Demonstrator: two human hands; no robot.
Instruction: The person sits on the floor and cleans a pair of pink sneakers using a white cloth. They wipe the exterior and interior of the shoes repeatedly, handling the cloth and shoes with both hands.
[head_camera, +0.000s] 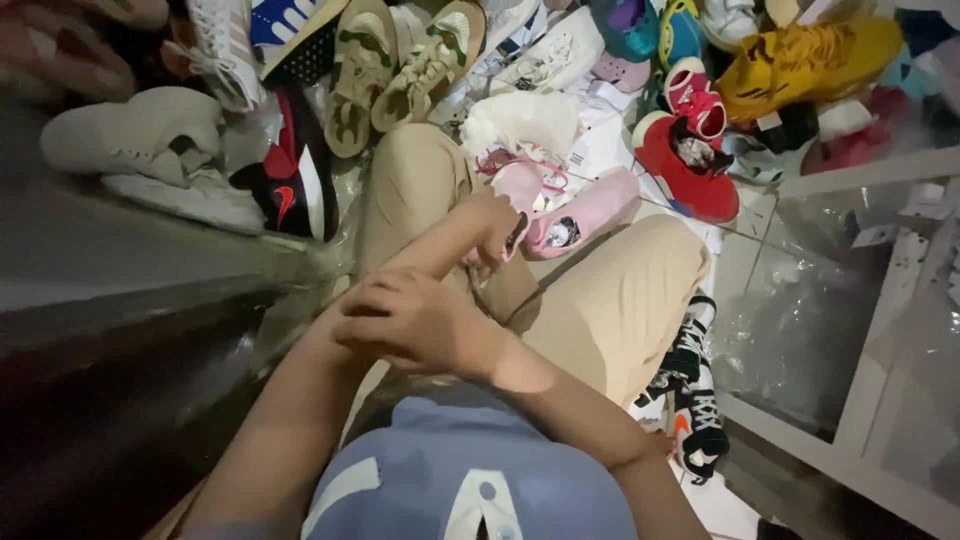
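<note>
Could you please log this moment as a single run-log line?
left hand: grips pink shoe | right hand: rests on left forearm | around: shoe pile
</note>
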